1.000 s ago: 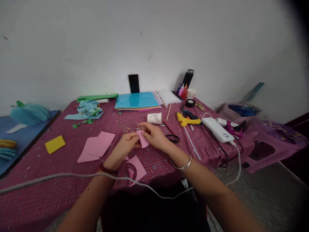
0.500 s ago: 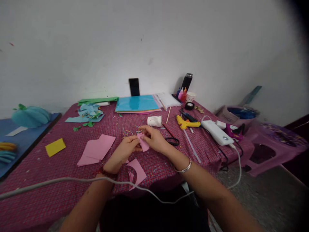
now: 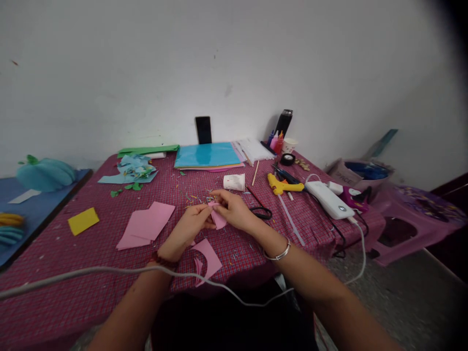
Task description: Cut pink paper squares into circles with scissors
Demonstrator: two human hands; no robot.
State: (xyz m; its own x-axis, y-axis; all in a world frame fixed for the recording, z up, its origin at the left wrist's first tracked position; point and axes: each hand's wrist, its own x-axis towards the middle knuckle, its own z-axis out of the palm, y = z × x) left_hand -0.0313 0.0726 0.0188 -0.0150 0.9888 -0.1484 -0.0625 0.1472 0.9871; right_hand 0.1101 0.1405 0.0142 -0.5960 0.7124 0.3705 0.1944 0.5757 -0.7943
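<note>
A small piece of pink paper (image 3: pixel 219 220) is pinched between both hands above the middle of the table. My left hand (image 3: pixel 190 223) grips its left edge with thumb and fingers. On the other side, my right hand (image 3: pixel 234 208) is closed on the paper's top and right edge. Pink sheets (image 3: pixel 148 224) lie overlapping to the left. Below the hands is a pink offcut (image 3: pixel 209 257) with a curved edge, beside narrow pink scraps. Black scissor handles (image 3: pixel 262 213) show just right of my right hand; a white paper cup (image 3: pixel 234 182) lies on its side behind it.
A yellow glue gun (image 3: pixel 283 184) and a white power bank (image 3: pixel 329 200) are at the right. A white cable (image 3: pixel 146 269) crosses in front of my forearms. Blue sheets (image 3: pixel 208 156), a phone (image 3: pixel 203 130) and crumpled light-blue paper (image 3: pixel 135 167) stand or lie farther back. Yellow paper (image 3: pixel 84 221) is at left.
Both hands keep hold of the pink paper in almost the same place. The view has shifted very slightly; nothing else on the table has visibly moved.
</note>
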